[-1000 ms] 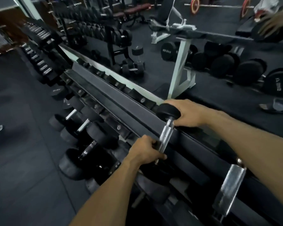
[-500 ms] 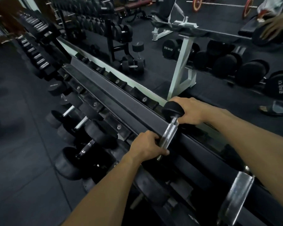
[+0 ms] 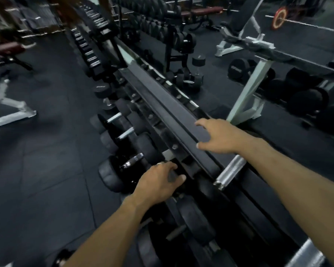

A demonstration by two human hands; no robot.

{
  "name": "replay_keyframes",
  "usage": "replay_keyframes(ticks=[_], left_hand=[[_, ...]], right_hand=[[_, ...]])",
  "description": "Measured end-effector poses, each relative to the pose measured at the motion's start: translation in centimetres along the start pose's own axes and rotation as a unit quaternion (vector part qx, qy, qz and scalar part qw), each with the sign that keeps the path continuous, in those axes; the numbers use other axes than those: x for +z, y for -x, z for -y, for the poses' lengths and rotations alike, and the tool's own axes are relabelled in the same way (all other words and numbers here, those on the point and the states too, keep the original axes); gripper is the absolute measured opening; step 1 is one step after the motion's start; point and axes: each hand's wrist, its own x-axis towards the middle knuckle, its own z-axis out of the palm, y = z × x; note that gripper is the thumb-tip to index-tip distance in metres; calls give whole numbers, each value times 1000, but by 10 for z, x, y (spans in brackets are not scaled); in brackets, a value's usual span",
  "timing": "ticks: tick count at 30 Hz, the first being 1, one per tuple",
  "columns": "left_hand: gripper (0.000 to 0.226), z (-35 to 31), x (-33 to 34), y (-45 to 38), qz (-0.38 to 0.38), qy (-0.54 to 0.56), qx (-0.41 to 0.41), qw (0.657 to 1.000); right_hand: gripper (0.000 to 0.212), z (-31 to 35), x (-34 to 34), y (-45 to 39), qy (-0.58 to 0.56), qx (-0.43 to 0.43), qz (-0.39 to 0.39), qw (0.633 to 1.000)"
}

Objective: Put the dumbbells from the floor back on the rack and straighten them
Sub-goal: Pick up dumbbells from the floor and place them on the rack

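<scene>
Dumbbell (image 3: 230,171) with a silver handle lies across the top tier of the long black rack (image 3: 174,114), just beneath the right wrist. Right hand (image 3: 218,138) hovers above the rail with fingers spread, holding nothing. Left hand (image 3: 158,183) hangs loosely curled and holds nothing, near the lower tier's dumbbells (image 3: 123,151).

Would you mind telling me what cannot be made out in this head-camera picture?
- Head view: the near head of the dumbbell on the top rail merges into the dark rack.
- Whether the left hand touches the rack: its fingertips curl over dark parts.
- Whether the right hand touches the rail: it cannot be told.
- Markings on the lower dumbbells: blurred, dim.
- Far shelves: motion blur.
</scene>
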Motion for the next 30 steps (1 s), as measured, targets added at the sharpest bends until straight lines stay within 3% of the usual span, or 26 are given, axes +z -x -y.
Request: replay_keyframes(ticks=[8,12,16,20,25,30], left_hand=[[51,128,-23,111,-65,8,-120,991],[54,196,-16,192,-52,-11,-202,978],[40,263,0,279,-25,6,-270,962],[46,334,30,363,4,43,-331,943],[52,412,93,433,33,95,-369,924],[53,468,188,447,81,137,-378,912]], right_hand=[[74,155,99,-35,67,-137,111,982],[73,235,165,-34,97,-202,161,961],[72,310,241,-16,126,-242,222,936],[68,376,329,10,141,-256,277,916],[71,418,444,30,137,-229,344,900],[72,403,556,30,139,-197,382,892]])
